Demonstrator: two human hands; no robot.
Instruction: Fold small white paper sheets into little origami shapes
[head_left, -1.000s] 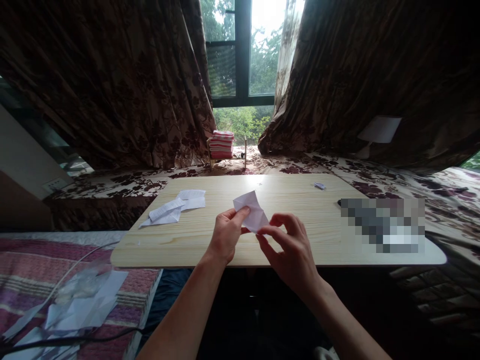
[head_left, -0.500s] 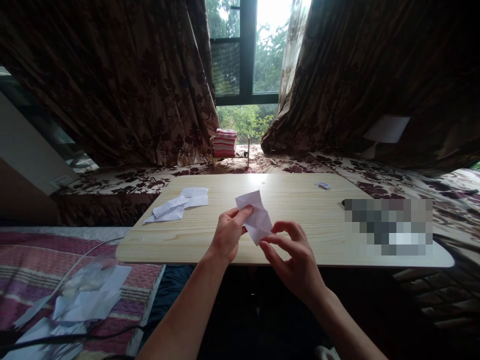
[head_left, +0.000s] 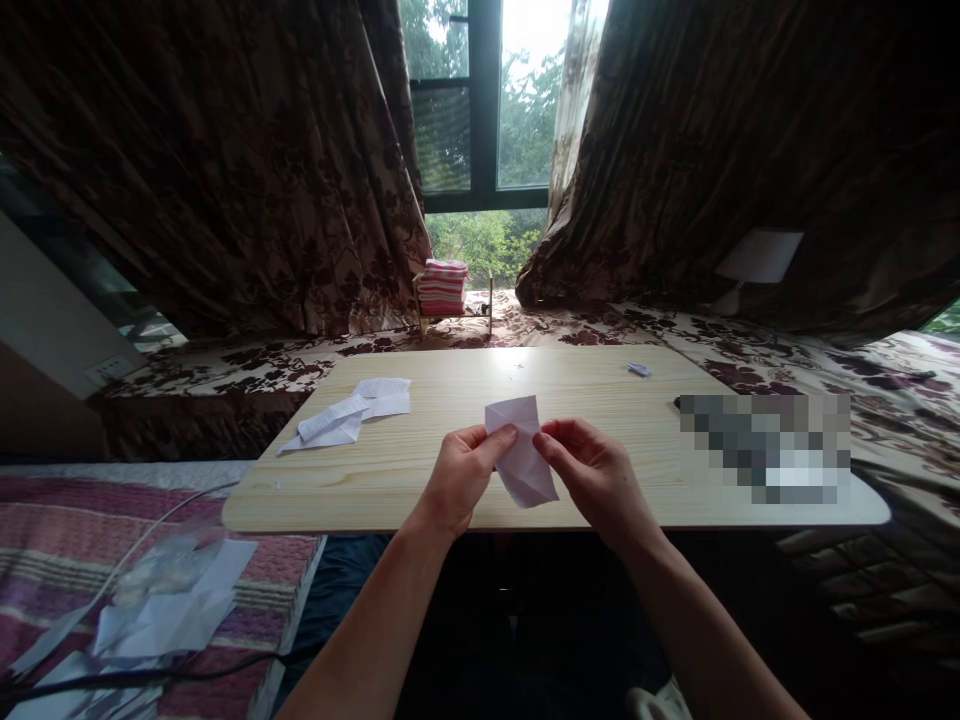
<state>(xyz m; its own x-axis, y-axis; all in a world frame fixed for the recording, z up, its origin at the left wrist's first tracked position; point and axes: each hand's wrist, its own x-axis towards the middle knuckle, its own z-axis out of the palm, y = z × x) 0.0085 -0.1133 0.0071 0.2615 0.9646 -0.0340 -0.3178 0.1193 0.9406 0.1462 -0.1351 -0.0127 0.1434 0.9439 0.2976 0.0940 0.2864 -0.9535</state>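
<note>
A small folded piece of white paper (head_left: 523,470) is held up above the near part of the table, with crease lines across its face. My left hand (head_left: 461,475) pinches its left edge, thumb on top and the fingers behind it. On the opposite side my right hand (head_left: 589,465) has thumb and forefinger closed on the right edge. Other folded white papers (head_left: 345,415) lie on the table to the left. A tiny folded paper piece (head_left: 637,370) rests near the far right corner.
The pale wooden table (head_left: 450,390) has rounded corners. A blurred-out dark item (head_left: 731,440) lies on its right. Loose paper sheets (head_left: 176,610) and a cable cover the bed at left. Beyond the table are a small rack with striped towels (head_left: 442,288) and a lamp (head_left: 759,255).
The paper has turned more upright and shifted slightly right. My right hand has moved from its lower corner up to the right edge. The whole view has shifted a little.
</note>
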